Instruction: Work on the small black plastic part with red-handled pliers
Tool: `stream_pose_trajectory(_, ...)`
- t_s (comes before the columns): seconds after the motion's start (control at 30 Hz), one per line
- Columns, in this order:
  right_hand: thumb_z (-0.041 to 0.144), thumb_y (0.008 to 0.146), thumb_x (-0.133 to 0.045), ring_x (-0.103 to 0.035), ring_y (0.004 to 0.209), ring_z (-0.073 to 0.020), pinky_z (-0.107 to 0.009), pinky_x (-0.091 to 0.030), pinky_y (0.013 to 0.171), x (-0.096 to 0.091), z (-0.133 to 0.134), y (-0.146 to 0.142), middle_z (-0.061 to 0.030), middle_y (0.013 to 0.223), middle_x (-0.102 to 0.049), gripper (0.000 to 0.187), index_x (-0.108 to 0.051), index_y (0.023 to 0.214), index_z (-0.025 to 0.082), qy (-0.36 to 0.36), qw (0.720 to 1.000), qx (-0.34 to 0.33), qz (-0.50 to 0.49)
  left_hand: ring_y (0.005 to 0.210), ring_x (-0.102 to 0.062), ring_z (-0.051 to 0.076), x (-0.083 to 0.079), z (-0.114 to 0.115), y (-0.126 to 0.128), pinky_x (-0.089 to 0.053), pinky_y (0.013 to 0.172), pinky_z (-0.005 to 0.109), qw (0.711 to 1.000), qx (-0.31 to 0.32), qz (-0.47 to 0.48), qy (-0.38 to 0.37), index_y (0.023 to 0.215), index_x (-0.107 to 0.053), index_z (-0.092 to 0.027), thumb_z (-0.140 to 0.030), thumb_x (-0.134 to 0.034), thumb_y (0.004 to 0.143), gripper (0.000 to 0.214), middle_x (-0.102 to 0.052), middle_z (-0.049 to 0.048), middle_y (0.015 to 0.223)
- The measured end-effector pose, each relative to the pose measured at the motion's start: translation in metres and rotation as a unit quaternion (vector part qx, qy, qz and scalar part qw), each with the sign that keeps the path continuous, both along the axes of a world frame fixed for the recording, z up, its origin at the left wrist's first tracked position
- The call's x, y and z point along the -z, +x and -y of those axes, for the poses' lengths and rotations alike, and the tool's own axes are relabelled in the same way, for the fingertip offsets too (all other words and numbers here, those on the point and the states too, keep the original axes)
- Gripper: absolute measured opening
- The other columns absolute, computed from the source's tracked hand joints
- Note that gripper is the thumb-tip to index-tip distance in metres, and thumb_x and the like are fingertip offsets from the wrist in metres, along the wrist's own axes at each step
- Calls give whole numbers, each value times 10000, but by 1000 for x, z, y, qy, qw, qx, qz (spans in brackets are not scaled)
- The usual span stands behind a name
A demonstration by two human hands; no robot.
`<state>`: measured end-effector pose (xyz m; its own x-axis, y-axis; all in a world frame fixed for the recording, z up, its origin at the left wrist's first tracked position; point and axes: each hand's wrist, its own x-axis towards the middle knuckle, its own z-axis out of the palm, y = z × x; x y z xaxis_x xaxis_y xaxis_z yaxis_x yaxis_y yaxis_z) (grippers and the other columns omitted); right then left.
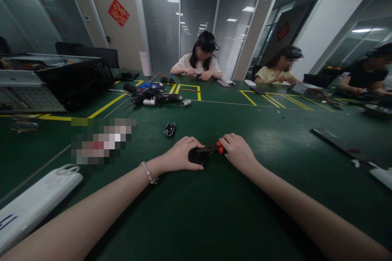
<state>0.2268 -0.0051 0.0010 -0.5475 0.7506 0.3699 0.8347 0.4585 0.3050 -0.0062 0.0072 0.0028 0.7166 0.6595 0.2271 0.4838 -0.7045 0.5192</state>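
Observation:
My left hand [180,153], with a bracelet on the wrist, grips a small black part [200,158] whose kind I cannot make out. Thumb and fingers close around its left side, just above the green table. My right hand [239,149] is closed on red-handled pliers [219,148]. Their dark jaws point left and reach the top of the black part; whether they clamp anything is too small to tell. Beyond my left hand lies a small black piece with silvery bits [169,129]. Tiny loose bits [218,131] lie past the pliers.
A bundle of black cables and parts [153,94] lies farther back, left of centre. An opened computer case [55,85] stands at the left. Nearer are a white power bank-like slab [39,204] and a blurred-out item [104,142]. Several people sit across the green table [196,220].

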Motion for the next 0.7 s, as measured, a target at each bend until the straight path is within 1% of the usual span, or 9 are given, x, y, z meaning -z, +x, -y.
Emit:
stream_pose_trajectory(0.3, 95, 660, -535, -487, 875, -219, -344, -379, 747, 1, 0, 0, -97, 944, -556, 307, -524, 962, 150, 1, 1000, 1, -8, 995, -436, 241, -2, 1, 0, -352, 857, 379, 1000, 1, 1, -8, 1105, -484, -238, -452, -656, 642, 538, -490, 46, 1062)
stream_pose_trajectory(0.57, 107, 645, -550, -477, 857, -220, -338, -376, 740, -1, 0, 0, -91, 929, -553, 309, -534, 951, 142, -8, 1000, 10, -3, 974, -445, 241, 0, 1, 0, -365, 827, 376, 1000, -4, 2, -8, 1110, -481, -240, -460, -655, 638, 550, -490, 48, 1058)
stream_pose_trajectory(0.7, 96, 670, -519, -476, 870, -222, -345, -369, 753, -1, 1, -2, -101, 937, -553, 295, -533, 962, 136, -3, 1000, 7, 6, 975, -445, 239, 0, 1, 0, -360, 835, 376, 1000, -2, 4, -5, 1101, -486, -240, -459, -659, 635, 544, -495, 44, 1054)
